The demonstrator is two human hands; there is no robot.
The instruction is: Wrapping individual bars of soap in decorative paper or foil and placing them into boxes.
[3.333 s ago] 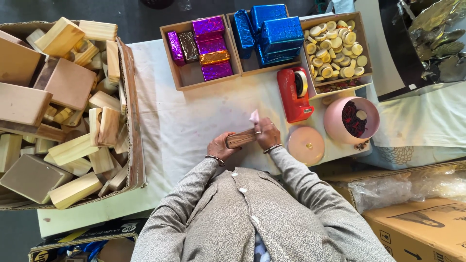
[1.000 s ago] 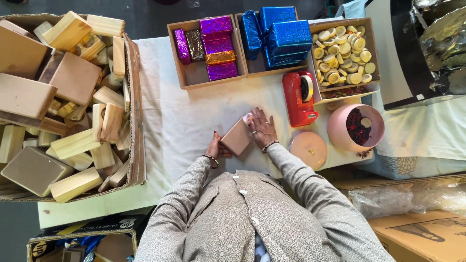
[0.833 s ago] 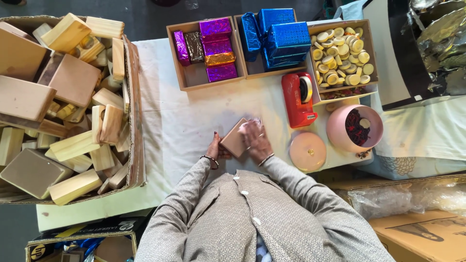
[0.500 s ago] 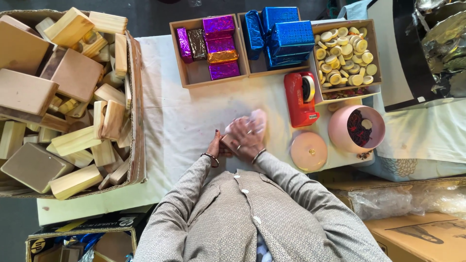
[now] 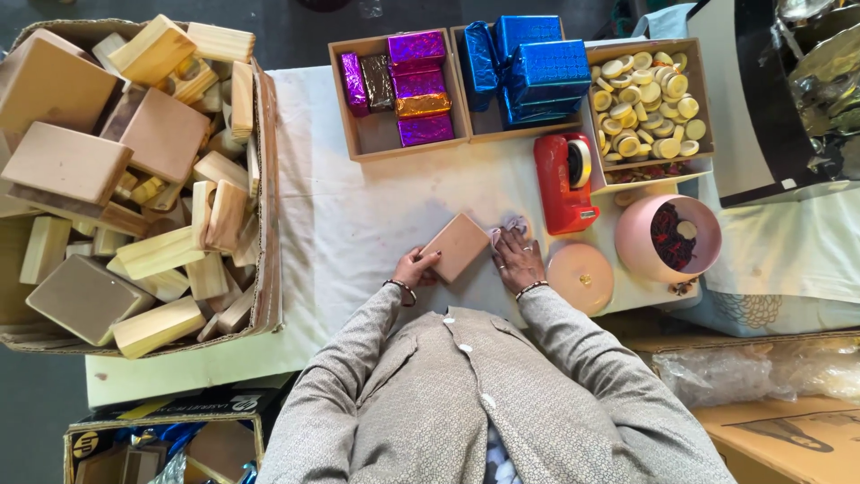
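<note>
I see the wooden block [image 5: 457, 246] lying flat on the white tablecloth [image 5: 349, 224], between my two hands. My left hand [image 5: 415, 267] grips its near-left corner with curled fingers. My right hand [image 5: 518, 260] lies open and flat just right of it, fingertips on a small pinkish cloth [image 5: 512, 224].

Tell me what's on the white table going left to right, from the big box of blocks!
Cardboard box of wooden blocks → left hand → flat tan wooden block → right hand → red tape dispenser → round pink bowl.
</note>
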